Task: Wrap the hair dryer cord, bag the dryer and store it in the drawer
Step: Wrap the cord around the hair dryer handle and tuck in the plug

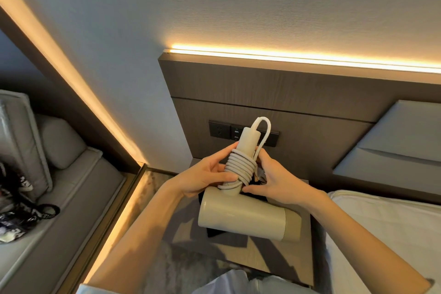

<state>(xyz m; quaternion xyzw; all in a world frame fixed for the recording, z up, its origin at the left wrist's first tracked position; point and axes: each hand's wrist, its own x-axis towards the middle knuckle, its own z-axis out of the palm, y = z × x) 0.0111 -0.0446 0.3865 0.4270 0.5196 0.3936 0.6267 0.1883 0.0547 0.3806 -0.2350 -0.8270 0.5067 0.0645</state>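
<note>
A beige hair dryer (245, 218) is held over the nightstand with its barrel lying sideways and its handle pointing up. Its pale cord (239, 167) is coiled in several turns round the handle, and a loop of it arches over the handle's top end. My left hand (205, 176) grips the coiled handle from the left, thumb on the lower turns. My right hand (274, 180) holds the coil from the right, fingers on the cord. A black bag (216, 231) lies under the dryer, mostly hidden.
The wooden nightstand (241, 255) stands between a bed (386, 234) on the right and a grey sofa (47, 186) on the left. A black socket panel (219, 129) sits on the headboard wall behind the dryer. A patterned bag (19, 210) lies on the sofa.
</note>
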